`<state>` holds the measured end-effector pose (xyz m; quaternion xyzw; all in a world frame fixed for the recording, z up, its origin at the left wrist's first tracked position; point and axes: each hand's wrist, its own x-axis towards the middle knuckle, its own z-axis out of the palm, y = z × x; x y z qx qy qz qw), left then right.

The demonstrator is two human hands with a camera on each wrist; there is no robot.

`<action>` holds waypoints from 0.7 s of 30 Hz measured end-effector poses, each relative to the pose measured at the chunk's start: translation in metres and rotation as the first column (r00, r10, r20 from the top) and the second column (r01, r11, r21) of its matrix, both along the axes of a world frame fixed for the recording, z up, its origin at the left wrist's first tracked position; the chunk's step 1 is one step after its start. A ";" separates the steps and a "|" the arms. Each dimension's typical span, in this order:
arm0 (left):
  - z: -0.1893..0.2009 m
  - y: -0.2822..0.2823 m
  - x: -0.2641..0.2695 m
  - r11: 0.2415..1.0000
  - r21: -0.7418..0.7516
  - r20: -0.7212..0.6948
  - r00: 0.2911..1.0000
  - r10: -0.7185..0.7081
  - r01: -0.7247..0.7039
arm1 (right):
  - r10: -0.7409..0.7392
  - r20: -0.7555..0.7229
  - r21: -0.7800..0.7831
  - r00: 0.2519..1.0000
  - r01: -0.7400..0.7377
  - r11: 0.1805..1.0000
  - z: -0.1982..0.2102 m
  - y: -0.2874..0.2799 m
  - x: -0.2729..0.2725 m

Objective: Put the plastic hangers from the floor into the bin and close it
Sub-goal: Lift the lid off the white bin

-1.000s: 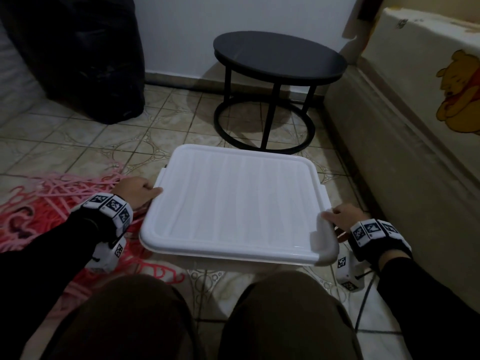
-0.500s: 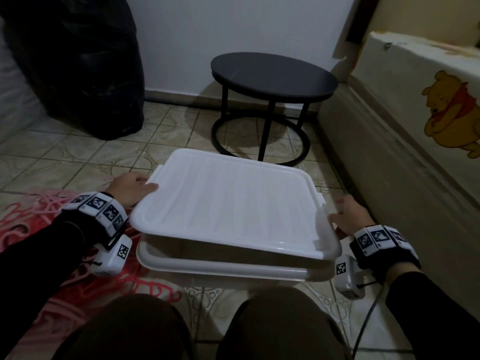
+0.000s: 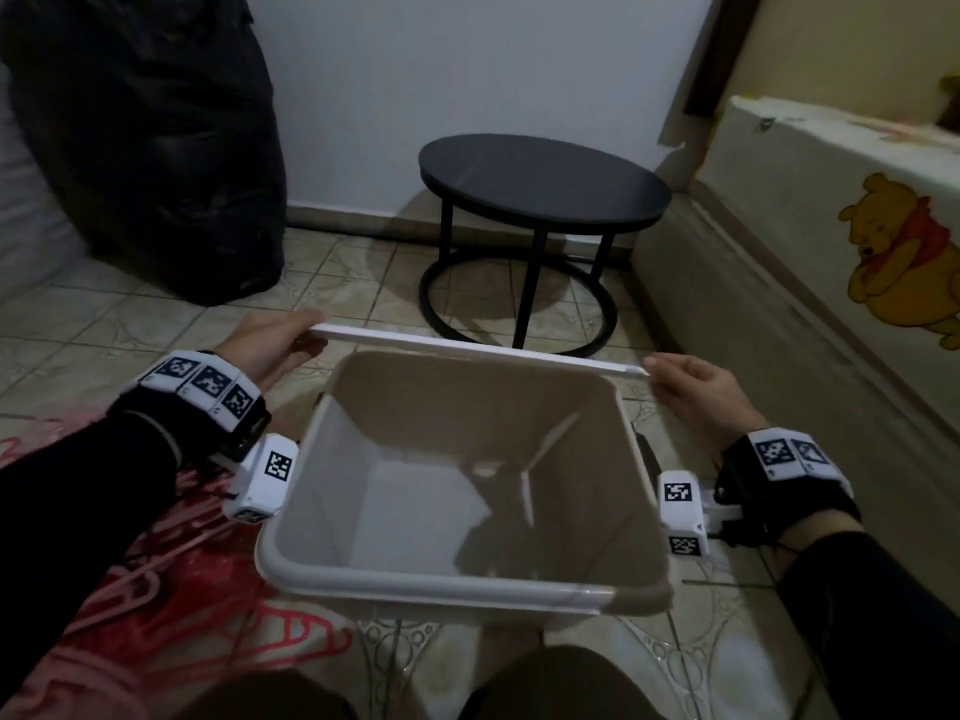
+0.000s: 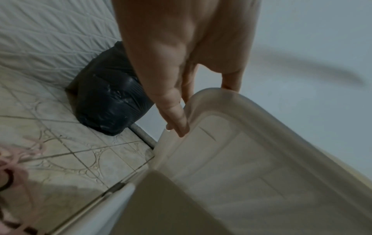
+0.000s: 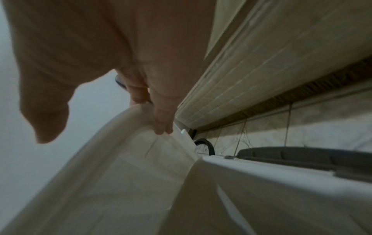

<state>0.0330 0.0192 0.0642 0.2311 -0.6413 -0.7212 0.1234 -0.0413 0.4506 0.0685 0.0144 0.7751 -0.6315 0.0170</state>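
- We hold the lid (image 3: 478,348) by its two ends, tipped up on edge over the far rim of the bin (image 3: 462,582); the left hand (image 3: 270,337) has its fingers (image 4: 177,117) curled round one corner, the right hand (image 3: 691,389) pinches the other.
- The bin stands open on the floor (image 3: 130,324) between our knees, and nothing shows inside it.
- The plastic hangers (image 3: 171,605) lie in a pink and red heap on the floor to our left, just beside the bin, none yet inside.
- To do this step well, we judge the lid should go down flat somewhere within reach but away from the heap, perhaps to the right or behind the bin, so it does not cover hangers.
- We keep both ends level while carrying it; a light plastic lid probably flexes if one hand lets go early.
- The round side table (image 3: 543,187) stands near behind the bin, so we keep the lid clear of its legs.
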 end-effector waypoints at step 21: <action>-0.054 -0.018 -0.144 0.883 -0.455 0.239 0.971 -0.002 0.114 | -0.228 0.028 0.464 0.973 0.189 0.865 -0.056 -0.046 -0.181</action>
